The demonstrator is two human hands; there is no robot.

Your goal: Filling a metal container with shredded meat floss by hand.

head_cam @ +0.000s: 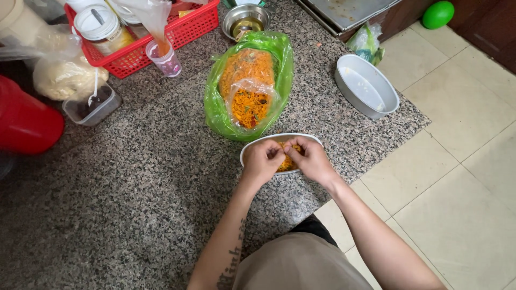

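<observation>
Both hands are held over a shallow white oval dish (252, 148) of shredded orange food (286, 162) at the near edge of a speckled grey granite table (134, 182), the left hand (262, 160) and the right hand (310, 159) meeting above the dish, each grip curled inward with fingertips pressed together and seemingly pinching strands of the orange shreds. The dish is set close to the table's edge, above the pale floor tiles (457, 177), and a nudge from a wrist could be enough to tip it or send shreds over the side. Just beyond it, a crumpled green plastic bag (215, 107) is lying open with more of the orange mix exposed inside a clear inner bag (248, 95); being loose and unsupported, it could slump and spill across the stone. To the right, an empty white oval dish (367, 86) is perched near the table's corner and looks equally easy to knock off. At the far side, a red plastic basket (183, 32) of jars, a small steel bowl (245, 20), a clear plastic cup (165, 60), a clear tub with a spoon (91, 104) and a red round container (27, 121) are crowded together. The room is seen to be a tiled kitchen with dark cabinetry, and a green ball-like object (438, 14) is resting on the floor.
</observation>
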